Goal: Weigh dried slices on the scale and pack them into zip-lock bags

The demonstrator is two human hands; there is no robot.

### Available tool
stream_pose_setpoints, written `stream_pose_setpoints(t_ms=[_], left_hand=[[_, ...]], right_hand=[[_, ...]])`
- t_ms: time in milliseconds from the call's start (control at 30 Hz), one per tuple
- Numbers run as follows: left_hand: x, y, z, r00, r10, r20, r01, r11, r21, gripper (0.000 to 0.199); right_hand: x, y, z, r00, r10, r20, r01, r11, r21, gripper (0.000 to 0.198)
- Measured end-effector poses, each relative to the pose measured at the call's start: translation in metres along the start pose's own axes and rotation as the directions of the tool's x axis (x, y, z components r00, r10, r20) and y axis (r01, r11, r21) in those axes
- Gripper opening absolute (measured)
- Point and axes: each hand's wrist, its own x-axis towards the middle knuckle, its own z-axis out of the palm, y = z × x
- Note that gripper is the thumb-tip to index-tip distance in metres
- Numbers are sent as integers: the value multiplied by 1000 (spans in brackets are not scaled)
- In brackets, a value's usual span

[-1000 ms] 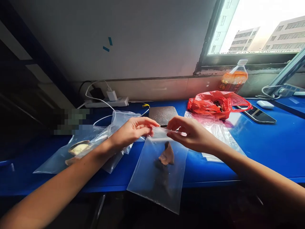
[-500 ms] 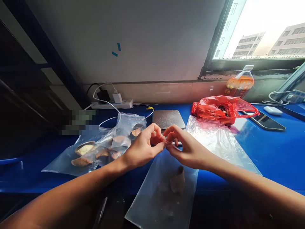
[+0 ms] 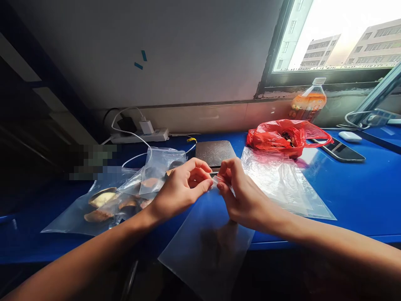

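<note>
A clear zip bag (image 3: 213, 246) hangs from my hands over the front edge of the blue table, with a dim brownish piece inside it. My left hand (image 3: 184, 184) pinches the bag's top edge, thumb against fingers. Close beside it, my right hand (image 3: 239, 190) grips the same zip strip at its right end. Just behind the hands lies a small digital scale (image 3: 216, 152) with specks on its top, its front partly covered by my fingers. Left of my left hand are several filled zip bags (image 3: 103, 209) holding brown and cream pieces.
Flat clear bags (image 3: 275, 184) lie to the right, touching a red plastic bag (image 3: 275, 138). Farther right are a phone (image 3: 341, 150) and a white earphone case (image 3: 350, 136). An orange drink bottle (image 3: 310, 100) stands by the window. A power strip (image 3: 140, 136) with cables lies against the wall.
My fingertips have moved a little apart along the bag's top, and the zip strip now shows at my right fingers. The hanging bag has turned slightly. The view has shifted a little.
</note>
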Motion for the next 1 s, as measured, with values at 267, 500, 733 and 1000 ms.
stream_pose_setpoints(t_ms=[267, 500, 733, 1000], left_hand=[[-2, -6, 1, 986, 164, -23, -155, 961, 228, 18], [-4, -2, 5, 970, 241, -38, -219, 927, 303, 10], [-4, 0, 4, 991, 132, -7, -119, 921, 370, 16], [-3, 3, -8, 933, 340, 116, -335, 708, 622, 19]], right_hand=[[6, 7, 5, 999, -33, 2, 33, 999, 29, 24], [7, 8, 7, 1000, 8, 22, -10, 997, 79, 29], [6, 7, 8, 999, 12, -50, -14, 999, -29, 22], [11, 10, 7, 999, 33, 7, -33, 996, 78, 26]])
